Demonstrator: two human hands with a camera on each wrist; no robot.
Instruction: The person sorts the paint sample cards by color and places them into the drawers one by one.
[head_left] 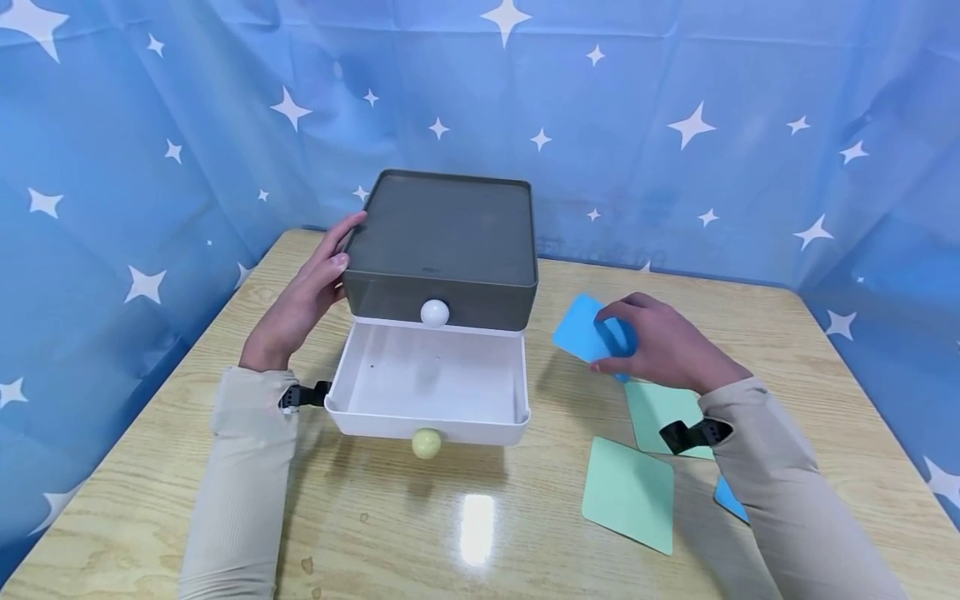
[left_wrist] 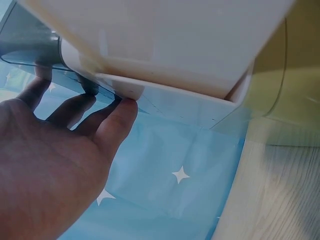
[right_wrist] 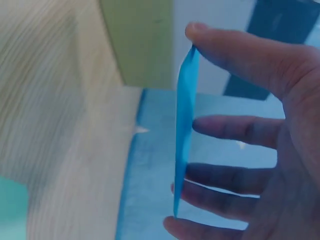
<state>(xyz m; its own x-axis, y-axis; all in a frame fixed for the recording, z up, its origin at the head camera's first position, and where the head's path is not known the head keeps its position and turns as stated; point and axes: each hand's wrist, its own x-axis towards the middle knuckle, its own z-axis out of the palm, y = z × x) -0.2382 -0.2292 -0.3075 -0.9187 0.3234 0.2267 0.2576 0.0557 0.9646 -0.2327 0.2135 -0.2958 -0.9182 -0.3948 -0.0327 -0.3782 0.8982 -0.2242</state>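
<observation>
A small drawer box with a dark grey top stands on the table, its white drawer pulled out toward me. My left hand rests with fingers and thumb against the box's left side; the left wrist view shows the fingertips at the wall beside the white drawer. To the right of the box, my right hand holds a blue square card above the table. In the right wrist view the thin card appears edge-on, bent slightly between the thumb and the fingers.
Two light green square cards lie on the wooden table at the right. Another blue card is partly hidden by my right forearm. A white knob and a yellow-green knob stick out in front. A blue starred curtain hangs behind.
</observation>
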